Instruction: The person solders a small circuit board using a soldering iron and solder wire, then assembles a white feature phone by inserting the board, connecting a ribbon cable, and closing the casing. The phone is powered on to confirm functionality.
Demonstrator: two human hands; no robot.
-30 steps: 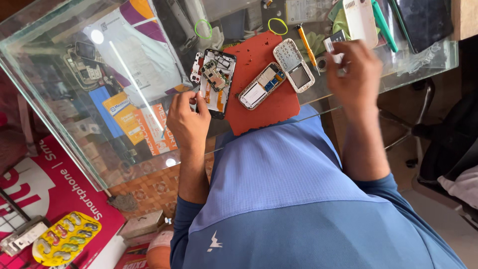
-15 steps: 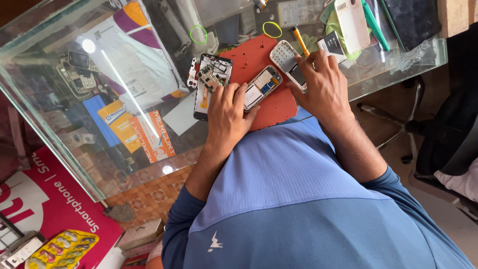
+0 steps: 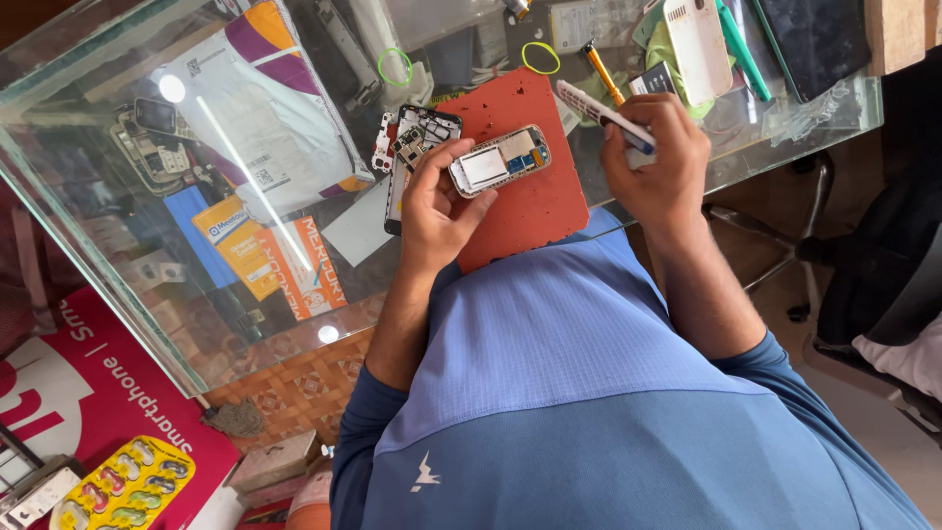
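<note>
My left hand [image 3: 440, 201] grips an opened small phone body [image 3: 498, 161] with a silver frame, holding it over a red work mat [image 3: 525, 206] on a glass counter [image 3: 118, 147]. My right hand [image 3: 659, 167] holds a thin white phone cover [image 3: 599, 110] edge-on, just right of the mat. A black phone frame with exposed parts [image 3: 417, 142] lies on the counter, partly under my left hand.
At the counter's far side lie an orange-handled screwdriver [image 3: 600, 67], a white phone back [image 3: 697, 39], a green tool [image 3: 738, 49], a dark tablet [image 3: 814, 39] and two green rubber bands [image 3: 395, 67]. A chair [image 3: 883, 275] stands to the right.
My left hand has picked the small phone body up off the mat. My right hand has lifted the white cover and turned it on edge. The camera moved closer.
</note>
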